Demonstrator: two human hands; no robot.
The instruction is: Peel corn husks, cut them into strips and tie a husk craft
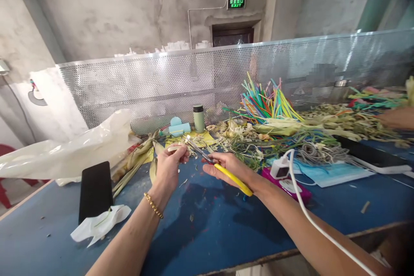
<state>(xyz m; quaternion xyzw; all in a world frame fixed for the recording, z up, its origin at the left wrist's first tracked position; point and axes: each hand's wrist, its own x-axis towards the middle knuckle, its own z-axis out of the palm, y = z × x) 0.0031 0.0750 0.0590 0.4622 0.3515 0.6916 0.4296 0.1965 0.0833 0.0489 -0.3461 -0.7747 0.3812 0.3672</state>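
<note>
My left hand (170,164) is closed in a pinch on a short pale strip (174,148), with a gold bead bracelet (153,205) on its wrist. My right hand (226,167) grips yellow-handled scissors (217,166). Their metal blades point up and left, and the tips sit just beside the strip over the blue table (207,228). A bundle of coloured strips (268,101) and a heap of pale leaf trimmings (258,136) lie just beyond the hands.
A black phone (95,189) and crumpled tissue (100,224) lie left. A plastic bag (74,146), a green flask (198,118), a white charger with cable (283,168), a face mask (330,172) and a perforated metal screen (161,86) surround the work spot. Another person's hand (396,116) shows far right.
</note>
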